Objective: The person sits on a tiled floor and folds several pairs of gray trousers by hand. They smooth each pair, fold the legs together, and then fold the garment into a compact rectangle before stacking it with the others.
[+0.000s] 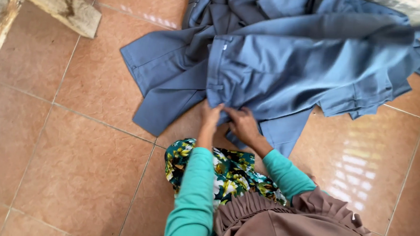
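Observation:
A heap of grey-blue trousers (289, 60) lies spread on the tiled floor in front of me. My left hand (210, 115) pinches the near corner of the top pair's waistband. Just to its right, my right hand (242, 126) grips the same near edge of the cloth, fingers curled over it. Both arms wear teal sleeves. More trouser legs fan out to the left and right beneath the top pair.
Orange-brown floor tiles (73, 163) surround the heap. A worn wooden plank (58, 2) lies at the top left. A flowered green garment (231, 174) and a pleated brown cloth (281, 222) cover my lap at the bottom. Glare shows on the tiles at right.

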